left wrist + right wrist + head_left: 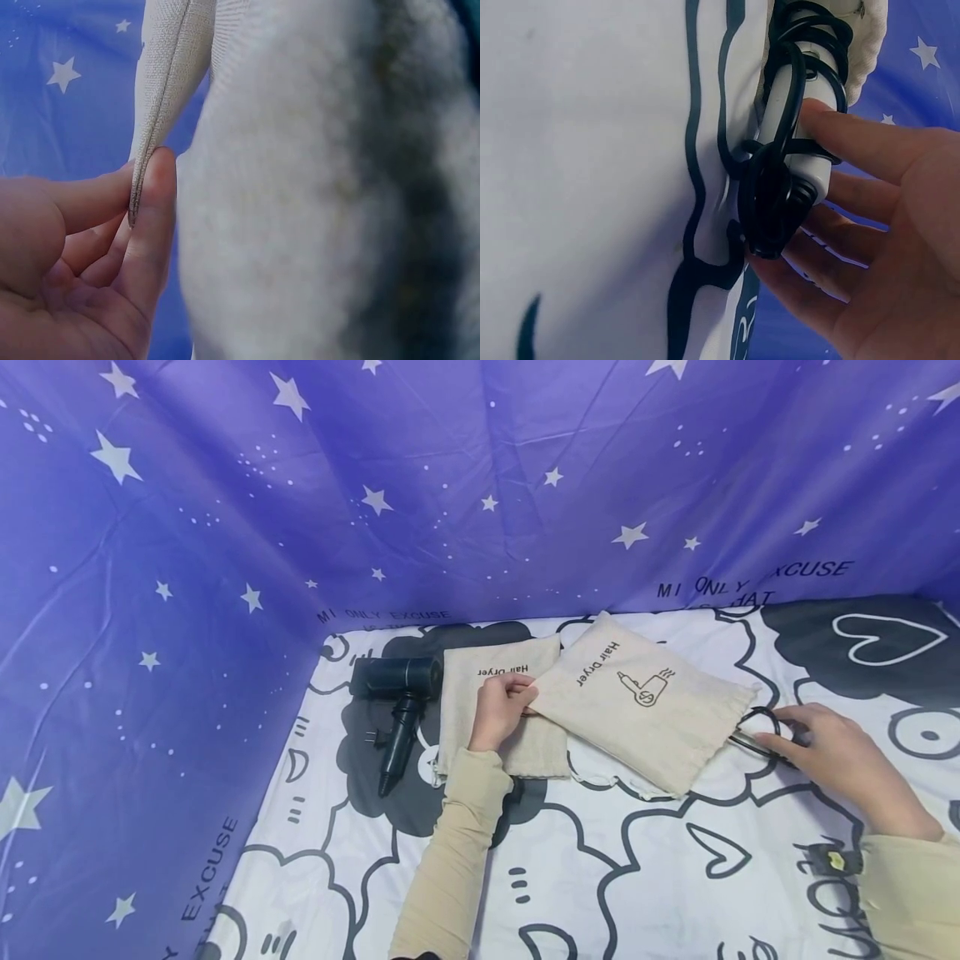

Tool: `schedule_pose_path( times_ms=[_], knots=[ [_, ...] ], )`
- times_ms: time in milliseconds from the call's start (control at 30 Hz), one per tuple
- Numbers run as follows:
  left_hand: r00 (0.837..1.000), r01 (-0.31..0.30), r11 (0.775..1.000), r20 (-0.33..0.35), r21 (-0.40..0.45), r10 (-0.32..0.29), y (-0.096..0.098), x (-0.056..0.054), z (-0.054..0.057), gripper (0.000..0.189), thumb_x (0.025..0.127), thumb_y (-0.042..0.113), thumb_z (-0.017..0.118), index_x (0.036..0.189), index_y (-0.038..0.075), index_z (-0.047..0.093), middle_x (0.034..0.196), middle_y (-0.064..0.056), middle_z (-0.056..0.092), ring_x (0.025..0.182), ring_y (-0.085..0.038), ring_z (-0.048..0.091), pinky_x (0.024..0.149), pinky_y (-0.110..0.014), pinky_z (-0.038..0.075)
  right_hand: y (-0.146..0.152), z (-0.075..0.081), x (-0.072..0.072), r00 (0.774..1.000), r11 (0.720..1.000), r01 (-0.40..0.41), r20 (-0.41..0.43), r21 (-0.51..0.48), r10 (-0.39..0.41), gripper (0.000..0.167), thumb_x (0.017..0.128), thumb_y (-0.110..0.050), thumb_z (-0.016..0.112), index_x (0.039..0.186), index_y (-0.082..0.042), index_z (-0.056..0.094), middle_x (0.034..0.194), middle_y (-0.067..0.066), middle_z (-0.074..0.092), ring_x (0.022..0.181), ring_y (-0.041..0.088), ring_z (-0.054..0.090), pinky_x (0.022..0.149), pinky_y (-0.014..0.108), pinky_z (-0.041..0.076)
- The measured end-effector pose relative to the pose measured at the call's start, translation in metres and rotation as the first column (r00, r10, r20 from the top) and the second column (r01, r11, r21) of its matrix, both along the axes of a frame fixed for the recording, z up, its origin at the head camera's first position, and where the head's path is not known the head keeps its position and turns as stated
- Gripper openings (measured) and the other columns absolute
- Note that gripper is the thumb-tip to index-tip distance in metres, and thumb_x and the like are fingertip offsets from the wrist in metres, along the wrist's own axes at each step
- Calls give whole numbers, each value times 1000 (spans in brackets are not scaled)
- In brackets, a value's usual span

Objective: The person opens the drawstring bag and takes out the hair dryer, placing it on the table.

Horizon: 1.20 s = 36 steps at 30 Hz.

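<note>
A beige cloth bag [675,727] printed "Hair Dryer" lies tilted between both hands. My left hand [501,710] pinches its upper left corner; in the left wrist view thumb and fingers grip the seam of the bag [169,67]. At the frayed mouth on the right, my right hand [840,760] holds a white hair dryer handle [819,166] wrapped in black cord [754,187]. The dryer's other end is hidden inside the bag. Partly beneath this one lies a second beige bag [540,752], with a black hair dryer [405,677] to its left.
A white bedsheet [570,868] with black cartoon print covers the surface. Behind it and along the left hangs a purple curtain [450,560] with white stars.
</note>
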<state>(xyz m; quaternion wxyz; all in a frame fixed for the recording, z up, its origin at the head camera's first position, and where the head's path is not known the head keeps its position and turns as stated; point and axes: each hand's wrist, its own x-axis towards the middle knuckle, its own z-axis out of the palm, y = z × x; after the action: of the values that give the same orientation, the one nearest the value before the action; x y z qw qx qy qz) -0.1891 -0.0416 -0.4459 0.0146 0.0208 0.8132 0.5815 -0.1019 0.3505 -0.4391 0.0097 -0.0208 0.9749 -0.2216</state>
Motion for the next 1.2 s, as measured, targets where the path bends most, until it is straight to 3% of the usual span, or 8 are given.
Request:
schedule_pose_path(
  times_ms=[133, 367, 800, 1200],
  knots=[
    [1000, -10, 1000, -6, -9, 10, 1, 0, 0, 14, 91, 7, 68, 100, -1, 74, 84, -11, 71, 62, -12, 66, 62, -25, 58, -1, 0, -1, 1000, 1000, -5, -3, -1, 5, 68, 91, -41, 70, 124, 17, 52, 106, 36, 56, 95, 50, 54, 82, 65, 40],
    [999, -14, 999, -37, -38, 13, 5, 0, 0, 16, 89, 12, 69, 99, 0, 75, 83, -10, 71, 61, -6, 59, 62, -22, 54, -8, -3, -4, 1000, 1000, 10, 22, -28, -9, 75, 92, -43, 68, 134, 15, 44, 130, 46, 41, 119, 64, 37, 96, 72, 30],
    [999, -36, 995, -44, -90, 32, 3, -2, -2, 13, 91, 13, 71, 96, 2, 75, 80, -8, 70, 61, -6, 59, 61, -20, 52, -6, -3, -3, 1000, 999, 10, -19, -35, -10, 64, 96, -36, 65, 130, 15, 46, 127, 44, 44, 116, 63, 39, 95, 71, 31],
    [999, -33, 995, -46, -92, 28, 1, -2, -3, 13, 91, 12, 71, 95, 1, 74, 81, -10, 70, 61, -7, 59, 60, -22, 52, 3, -1, 0, 1000, 1000, 24, 8, -8, -24, 63, 97, -34, 64, 133, 14, 43, 130, 45, 40, 120, 63, 35, 97, 72, 29]
  ],
)
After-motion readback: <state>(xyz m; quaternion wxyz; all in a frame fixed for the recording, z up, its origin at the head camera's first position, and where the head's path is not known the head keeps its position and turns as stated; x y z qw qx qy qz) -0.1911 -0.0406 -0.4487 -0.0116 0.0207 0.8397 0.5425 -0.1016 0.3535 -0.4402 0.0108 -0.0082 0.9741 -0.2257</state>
